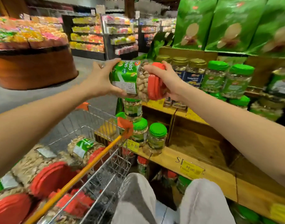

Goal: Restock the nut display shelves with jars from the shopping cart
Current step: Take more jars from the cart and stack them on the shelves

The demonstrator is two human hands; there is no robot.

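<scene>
Between the cart [96, 120] and the shelf [195, 160], I hold one nut jar [132, 78] sideways, left grip [99, 80] curled round its base, right grip [164, 76] round the red lid [156, 81] (two holds keep it steady)

The jar [130, 78] is see-through plastic, full of nuts, with a green label and a red lid. It lies on its side up in the air, lid pointing right. The left hand [99, 80] holds its bottom end and the right hand [166, 78] holds the lid end. Below it is the shopping cart [96, 120], made of silver wire. More red-lid jars [83, 149] lie tipped over inside it. The wooden shelves [195, 160] stand just right of the cart, with green-lid jars [156, 139] standing up on them.
</scene>
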